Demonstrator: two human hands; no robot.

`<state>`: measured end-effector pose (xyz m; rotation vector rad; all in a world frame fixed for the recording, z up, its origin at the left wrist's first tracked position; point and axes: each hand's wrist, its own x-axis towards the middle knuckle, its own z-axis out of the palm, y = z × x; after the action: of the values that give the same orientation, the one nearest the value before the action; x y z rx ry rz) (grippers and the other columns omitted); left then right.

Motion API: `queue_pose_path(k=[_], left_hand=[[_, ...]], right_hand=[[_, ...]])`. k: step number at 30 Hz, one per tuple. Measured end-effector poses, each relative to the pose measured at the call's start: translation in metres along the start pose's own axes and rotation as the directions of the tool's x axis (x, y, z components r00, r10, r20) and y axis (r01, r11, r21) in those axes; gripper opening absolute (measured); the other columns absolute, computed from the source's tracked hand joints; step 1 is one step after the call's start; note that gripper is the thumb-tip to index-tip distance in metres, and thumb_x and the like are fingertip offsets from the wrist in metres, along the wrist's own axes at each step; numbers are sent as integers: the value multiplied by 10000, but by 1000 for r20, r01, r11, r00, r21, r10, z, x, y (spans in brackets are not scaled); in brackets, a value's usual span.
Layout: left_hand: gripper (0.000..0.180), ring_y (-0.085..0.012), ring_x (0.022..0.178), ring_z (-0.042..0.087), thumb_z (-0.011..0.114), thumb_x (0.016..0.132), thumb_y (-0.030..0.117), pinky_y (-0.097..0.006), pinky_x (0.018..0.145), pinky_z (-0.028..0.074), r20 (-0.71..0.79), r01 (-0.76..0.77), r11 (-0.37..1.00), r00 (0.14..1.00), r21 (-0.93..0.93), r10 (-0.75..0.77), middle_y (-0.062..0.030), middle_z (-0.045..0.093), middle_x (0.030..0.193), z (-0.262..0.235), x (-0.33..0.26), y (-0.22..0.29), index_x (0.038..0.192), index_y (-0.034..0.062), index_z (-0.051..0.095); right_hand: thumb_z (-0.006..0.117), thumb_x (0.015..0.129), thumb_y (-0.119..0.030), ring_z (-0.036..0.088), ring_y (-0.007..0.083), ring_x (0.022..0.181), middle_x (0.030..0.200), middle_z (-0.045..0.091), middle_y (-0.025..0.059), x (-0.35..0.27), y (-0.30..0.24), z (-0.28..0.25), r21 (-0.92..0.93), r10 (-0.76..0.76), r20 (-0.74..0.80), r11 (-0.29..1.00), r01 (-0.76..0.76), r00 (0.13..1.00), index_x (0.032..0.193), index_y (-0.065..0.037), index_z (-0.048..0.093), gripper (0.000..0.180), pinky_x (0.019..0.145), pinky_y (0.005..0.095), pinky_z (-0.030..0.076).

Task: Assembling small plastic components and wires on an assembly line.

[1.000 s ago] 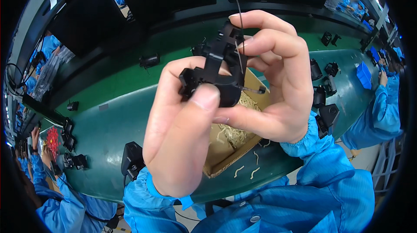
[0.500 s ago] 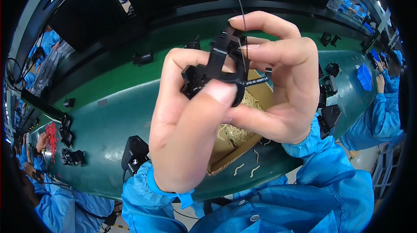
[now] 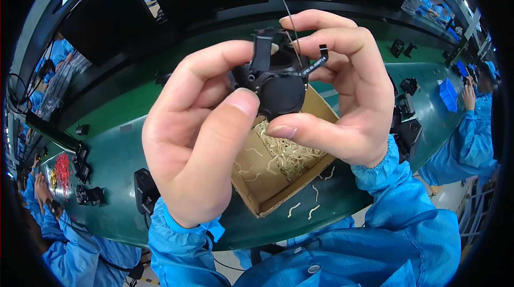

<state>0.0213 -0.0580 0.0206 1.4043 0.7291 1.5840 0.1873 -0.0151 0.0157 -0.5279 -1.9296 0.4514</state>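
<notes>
Up in front of me is a small black plastic assembly [image 3: 282,94] with a round, flat dark face. Flat black ribbon cables stick out of it, one at the top and one with a bent tip on the right. A thin dark wire [image 3: 290,19] rises from it past my right fingertips. My left hand [image 3: 195,121] is closed on the assembly's left side, its thumb on the front and its index finger behind. Curled round the right side, my right hand [image 3: 348,83] has its fingertips at the wire and its thumb by the lower edge.
Below my hands an open cardboard box [image 3: 262,204] holds many short pale strips [image 3: 292,156], with several loose on the green table [image 3: 182,142]. Black parts [image 3: 409,131] stand right and left. A blue bin [image 3: 448,94] is far right, red pieces [image 3: 63,169] far left. Co-workers sit both sides.
The assembly has been turned, so its round face now shows toward me. My left hand has shifted left and its thumb has drawn back; more of the cardboard box is visible.
</notes>
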Motion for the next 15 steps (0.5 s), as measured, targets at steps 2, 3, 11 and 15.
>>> queue_pose_path(k=[2, 3, 11, 15], left_hand=[[387, -209, 991, 597, 460, 826, 39, -308, 892, 465, -1, -35, 999, 999, -23, 35, -201, 576, 1093, 0, -1, 0, 1183, -109, 468], [387, -209, 991, 597, 460, 826, 39, -308, 892, 465, 1, -36, 999, 999, -24, 36, -201, 576, 1093, 2, -1, 0, 1183, -109, 468], [370, -160, 910, 621, 525, 842, -2, -257, 797, 498, 38, -236, 945, 972, 225, 233, -167, 631, 1034, 4, -6, -8, 1201, -83, 496], [366, -146, 903, 619, 539, 837, -12, -242, 791, 495, 96, -271, 892, 963, 361, 253, -153, 635, 1024, 2, -7, -9, 1197, -70, 514]], right_hand=[[817, 621, -122, 536, 168, 1030, 1274, 429, 159, 0, -2, 0, 4, -2, 5, 1000, 2, 1000, 1134, -36, 449, 637, 834, 254, 447], [817, 621, -122, 536, 168, 1030, 1274, 429, 159, 0, -1, 0, 3, -3, 4, 1000, 3, 1000, 1134, -36, 449, 637, 834, 254, 447], [582, 787, -105, 533, 205, 1062, 1233, 485, 201, 1, 0, -1, 415, 211, 34, 886, -206, 977, 1129, 44, 481, 386, 911, 344, 434], [547, 805, -70, 561, 216, 1031, 1160, 539, 214, 1, 0, -2, 472, 242, 16, 854, -221, 970, 1075, 63, 512, 303, 908, 355, 451]])
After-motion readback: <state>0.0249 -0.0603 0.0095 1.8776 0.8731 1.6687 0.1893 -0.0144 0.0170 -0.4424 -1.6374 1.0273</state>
